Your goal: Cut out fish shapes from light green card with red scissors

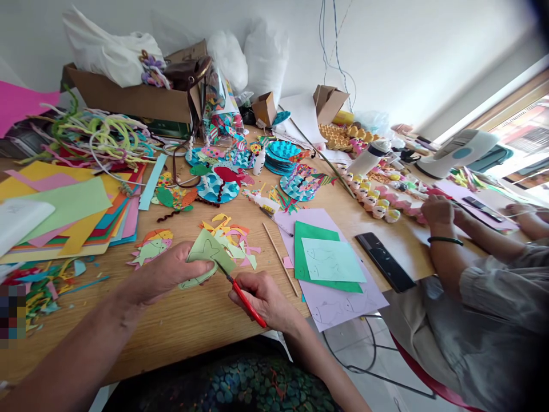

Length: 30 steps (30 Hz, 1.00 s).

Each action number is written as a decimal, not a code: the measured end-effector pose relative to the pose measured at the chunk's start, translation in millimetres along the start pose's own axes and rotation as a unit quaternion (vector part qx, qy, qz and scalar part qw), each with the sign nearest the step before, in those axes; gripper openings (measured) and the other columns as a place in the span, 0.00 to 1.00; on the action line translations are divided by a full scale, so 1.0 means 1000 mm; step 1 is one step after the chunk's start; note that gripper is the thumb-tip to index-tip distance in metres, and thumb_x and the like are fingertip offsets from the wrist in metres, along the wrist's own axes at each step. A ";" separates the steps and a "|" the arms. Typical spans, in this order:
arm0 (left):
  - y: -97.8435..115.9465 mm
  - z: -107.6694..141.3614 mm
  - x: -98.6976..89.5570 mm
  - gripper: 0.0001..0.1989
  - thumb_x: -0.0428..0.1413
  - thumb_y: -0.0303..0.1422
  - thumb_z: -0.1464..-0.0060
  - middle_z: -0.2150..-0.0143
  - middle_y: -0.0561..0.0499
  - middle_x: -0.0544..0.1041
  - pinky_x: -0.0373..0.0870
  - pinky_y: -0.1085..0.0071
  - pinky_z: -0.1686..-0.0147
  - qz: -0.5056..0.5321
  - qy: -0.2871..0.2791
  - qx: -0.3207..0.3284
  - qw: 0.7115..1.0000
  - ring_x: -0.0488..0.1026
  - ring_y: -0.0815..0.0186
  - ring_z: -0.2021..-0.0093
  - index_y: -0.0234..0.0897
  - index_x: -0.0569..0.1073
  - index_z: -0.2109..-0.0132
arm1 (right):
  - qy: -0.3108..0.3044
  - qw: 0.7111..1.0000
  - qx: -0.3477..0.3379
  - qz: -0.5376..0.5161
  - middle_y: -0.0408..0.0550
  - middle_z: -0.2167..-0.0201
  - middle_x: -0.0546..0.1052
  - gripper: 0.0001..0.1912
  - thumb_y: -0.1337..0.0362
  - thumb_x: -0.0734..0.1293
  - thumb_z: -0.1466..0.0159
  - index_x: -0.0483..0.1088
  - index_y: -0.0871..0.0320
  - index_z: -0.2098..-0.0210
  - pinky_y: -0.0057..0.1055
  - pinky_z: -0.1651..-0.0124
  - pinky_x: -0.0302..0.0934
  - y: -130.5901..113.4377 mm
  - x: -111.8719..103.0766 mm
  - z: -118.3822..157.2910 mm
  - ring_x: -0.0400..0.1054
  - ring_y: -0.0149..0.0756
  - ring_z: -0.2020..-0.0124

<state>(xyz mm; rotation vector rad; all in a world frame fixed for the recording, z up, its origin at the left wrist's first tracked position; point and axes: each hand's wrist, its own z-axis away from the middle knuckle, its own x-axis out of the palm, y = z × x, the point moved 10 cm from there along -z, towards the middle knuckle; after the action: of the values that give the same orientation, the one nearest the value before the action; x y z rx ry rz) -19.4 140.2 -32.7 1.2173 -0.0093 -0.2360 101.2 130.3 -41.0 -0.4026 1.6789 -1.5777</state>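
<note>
Between the thumb and fingers of my left hand (178, 264) is a piece of light green paper (210, 249) with pencil lines on it, partly cut along a curve. My right hand (261, 297) grips red-handled scissors (246, 300); their blades meet the paper's right side. Just behind my left hand lie cut paper fish (152, 250) in green, orange and pink. Beyond the green paper is a heap of yellow, pink and pale green paper scraps (231, 233). A thin wooden stick (280, 258) rests to the right of the scissors.
Purple, green and pale blue sheets (332, 260) with fish drawings overlap at the table's front edge. A black phone (384, 260) lies beside them. At the right, another person's hands (440, 214) are at work. Stacked coloured paper (77, 212) covers the left.
</note>
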 end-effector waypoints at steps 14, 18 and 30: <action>0.003 -0.001 0.002 0.11 0.57 0.37 0.52 0.74 0.55 0.77 0.61 0.76 0.73 0.032 -0.020 0.029 0.999 0.67 0.67 0.73 0.36 0.79 0.65 | -0.026 0.998 0.004 -0.053 0.38 0.84 0.57 0.23 0.51 0.58 0.35 0.56 0.58 0.81 0.23 0.79 0.43 0.001 0.006 -0.001 0.49 0.24 0.81; 0.007 0.000 0.006 0.11 0.56 0.36 0.52 0.72 0.54 0.78 0.63 0.76 0.69 0.016 -0.031 0.029 0.999 0.69 0.65 0.69 0.37 0.79 0.64 | -0.031 0.998 0.003 -0.049 0.37 0.84 0.56 0.22 0.52 0.59 0.35 0.57 0.58 0.81 0.23 0.79 0.43 0.000 0.006 0.000 0.49 0.24 0.81; 0.002 -0.001 0.001 0.08 0.58 0.38 0.58 0.76 0.55 0.74 0.63 0.74 0.74 0.014 -0.012 0.000 1.000 0.67 0.65 0.75 0.39 0.77 0.72 | -0.001 0.999 -0.028 0.027 0.37 0.82 0.55 0.20 0.58 0.62 0.36 0.53 0.58 0.80 0.25 0.77 0.41 -0.003 -0.001 -0.001 0.47 0.25 0.79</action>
<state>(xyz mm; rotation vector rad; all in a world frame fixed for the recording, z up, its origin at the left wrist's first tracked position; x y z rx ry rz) -17.5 141.8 -31.4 1.2136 -0.0476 -0.2270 100.2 131.4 -38.0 -0.3848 1.7219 -1.4936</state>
